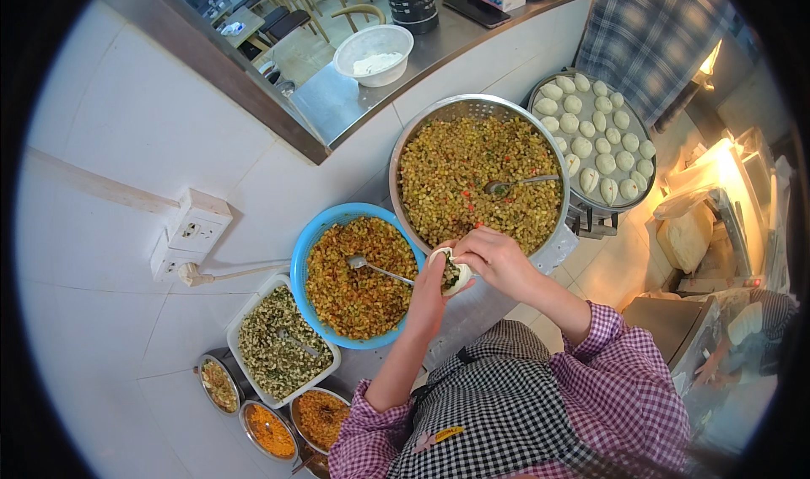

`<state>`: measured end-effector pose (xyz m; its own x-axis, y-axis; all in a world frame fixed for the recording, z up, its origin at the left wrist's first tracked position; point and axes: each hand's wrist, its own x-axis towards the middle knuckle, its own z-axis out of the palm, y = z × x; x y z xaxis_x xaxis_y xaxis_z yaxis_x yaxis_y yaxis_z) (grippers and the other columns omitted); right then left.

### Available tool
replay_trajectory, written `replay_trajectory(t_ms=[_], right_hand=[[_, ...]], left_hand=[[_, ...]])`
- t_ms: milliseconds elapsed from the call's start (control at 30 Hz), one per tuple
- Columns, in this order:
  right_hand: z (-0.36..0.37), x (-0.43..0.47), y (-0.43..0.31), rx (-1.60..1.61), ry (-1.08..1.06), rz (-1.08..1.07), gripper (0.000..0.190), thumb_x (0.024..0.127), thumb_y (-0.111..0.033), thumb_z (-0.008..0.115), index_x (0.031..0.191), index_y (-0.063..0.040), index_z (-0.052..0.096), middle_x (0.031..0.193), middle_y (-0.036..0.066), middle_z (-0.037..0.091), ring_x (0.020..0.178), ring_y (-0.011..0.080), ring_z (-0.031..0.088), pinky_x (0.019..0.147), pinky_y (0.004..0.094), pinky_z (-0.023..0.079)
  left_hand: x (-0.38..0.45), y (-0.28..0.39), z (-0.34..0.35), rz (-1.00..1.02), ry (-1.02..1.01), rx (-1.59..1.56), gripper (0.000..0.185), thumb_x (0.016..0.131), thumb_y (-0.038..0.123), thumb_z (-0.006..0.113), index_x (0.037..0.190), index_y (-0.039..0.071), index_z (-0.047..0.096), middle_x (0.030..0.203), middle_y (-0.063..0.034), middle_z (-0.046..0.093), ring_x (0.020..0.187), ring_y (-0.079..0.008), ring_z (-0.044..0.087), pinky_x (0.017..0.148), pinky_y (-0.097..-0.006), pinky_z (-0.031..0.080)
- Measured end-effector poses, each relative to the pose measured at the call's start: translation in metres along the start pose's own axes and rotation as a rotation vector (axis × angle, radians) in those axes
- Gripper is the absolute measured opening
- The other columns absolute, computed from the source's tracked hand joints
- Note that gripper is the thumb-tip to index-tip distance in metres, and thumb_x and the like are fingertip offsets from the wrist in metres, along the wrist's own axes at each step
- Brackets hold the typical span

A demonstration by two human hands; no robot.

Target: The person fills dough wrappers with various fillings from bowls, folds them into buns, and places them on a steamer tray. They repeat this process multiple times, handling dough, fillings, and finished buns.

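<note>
Cupped in my left hand (431, 289) is a round of white dough (462, 281) with a green chopped filling (450, 271) showing in its middle. The fingers of my right hand (497, 257) pinch the dough's upper edge. Both hands are over the near rim of a large perforated steel basin (395, 194), which is full of diced yellow-green filling with red bits. A metal spoon (500, 186) rests in that filling. Left of my hands stands a blue plastic basket (302, 289) of browner diced filling, with another spoon (357, 262) in it.
A round tray (585, 184) of shaped dough buns is at the right. Left are a white tub (235, 340) of green-white filling and several steel bowls (278, 457). A plastic bowl of white powder (373, 77) stands on the ledge (323, 96). A wall socket (197, 226) juts out.
</note>
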<state>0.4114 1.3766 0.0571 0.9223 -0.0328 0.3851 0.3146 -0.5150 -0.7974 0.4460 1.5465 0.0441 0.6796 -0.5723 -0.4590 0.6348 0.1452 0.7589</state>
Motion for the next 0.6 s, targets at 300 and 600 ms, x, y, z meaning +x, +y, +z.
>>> replay_trajectory(t_ms=[300, 600], right_hand=[[0.002, -0.016, -0.014, 0.329, 0.019, 0.497, 0.014, 0.084, -0.009, 0.075, 0.094, -0.001, 0.068, 0.081, 0.008, 0.067, 0.073, 0.0253, 0.065, 0.07, 0.0349, 0.052], [0.014, -0.022, -0.009, 0.118, 0.157, 0.27, 0.013, 0.084, -0.006, 0.074, 0.094, -0.001, 0.068, 0.084, 0.01, 0.067, 0.079, 0.0261, 0.064, 0.069, 0.0356, 0.053]], left_hand=[[-0.019, -0.012, 0.002, 0.328, 0.117, 0.178, 0.048, 0.108, 0.028, 0.044, 0.149, 0.005, 0.034, 0.141, -0.0144, 0.049, 0.124, -0.024, 0.059, 0.09, -0.0397, 0.061], [0.0, -0.051, 0.001, 0.392, 0.213, 0.124, 0.047, 0.107, 0.016, 0.049, 0.15, 0.003, 0.034, 0.137, -0.0122, 0.05, 0.123, -0.0204, 0.056, 0.096, -0.035, 0.057]])
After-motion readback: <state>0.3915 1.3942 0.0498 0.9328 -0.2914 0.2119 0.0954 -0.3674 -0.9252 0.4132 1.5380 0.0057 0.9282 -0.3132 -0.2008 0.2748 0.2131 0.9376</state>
